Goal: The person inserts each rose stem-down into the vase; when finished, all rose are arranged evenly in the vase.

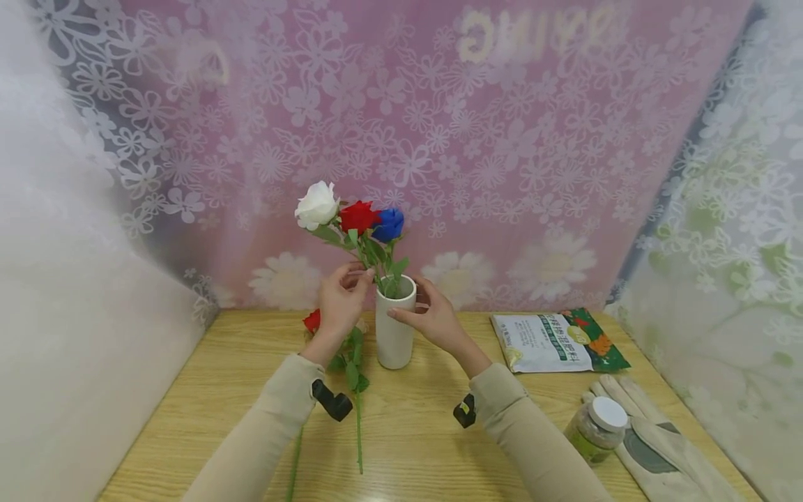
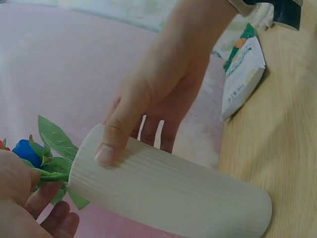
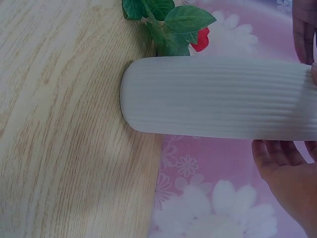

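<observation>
A white ribbed vase (image 1: 395, 336) stands upright on the table. My right hand (image 1: 437, 319) grips it near the rim, thumb on the front and fingers around the far side. White (image 1: 316, 206), red (image 1: 358, 218) and blue (image 1: 389, 225) artificial roses lean leftward out of the vase mouth. Just left of the rim, my left hand (image 1: 341, 301) pinches the rose stems (image 2: 55, 177) between thumb and fingers. Which stems it holds, I cannot tell. The stems' lower ends are hidden. The left wrist view shows the right thumb (image 2: 106, 153) pressed on the vase wall.
Left of the vase, another red rose (image 1: 312, 321) lies with leafy stems (image 1: 359, 432) stretching toward the near edge. On the right are a white and green packet (image 1: 552, 341), a white-lidded jar (image 1: 597, 429) and pale gloves (image 1: 665, 446). A flowered pink curtain (image 1: 502, 174) hangs behind.
</observation>
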